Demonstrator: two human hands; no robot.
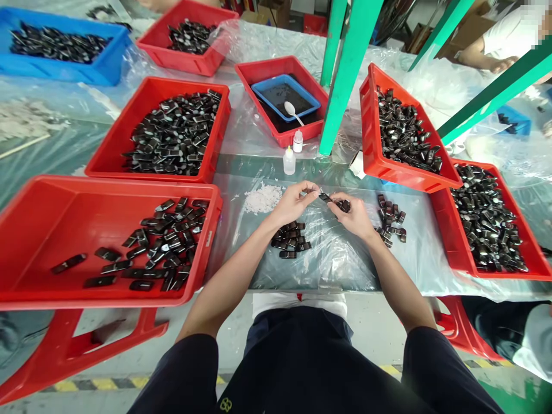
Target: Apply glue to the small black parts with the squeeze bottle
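My right hand (353, 215) is closed around a small glossy black piece (324, 197), and further dark pieces (344, 205) show at its fingers. The fingertips of my left hand (295, 201) are pinched at the near end of that black piece; whatever tiny thing they hold is too small to name. Below my left hand lies a cluster of similar black pieces (293, 238) on the plastic-covered table (328, 259). Right of my right hand, more black pieces (390, 218) are spread loosely. A heap of small white bits (263, 198) sits left of my left hand.
Red bins (211, 230) of black pieces stand on both sides. Two small bottles (289, 161) are ahead, before a red bin holding a blue tray (276, 92) and a white spoon (293, 111). A green post (340, 80) rises from the table. Another person's arm (483, 57) is at far right.
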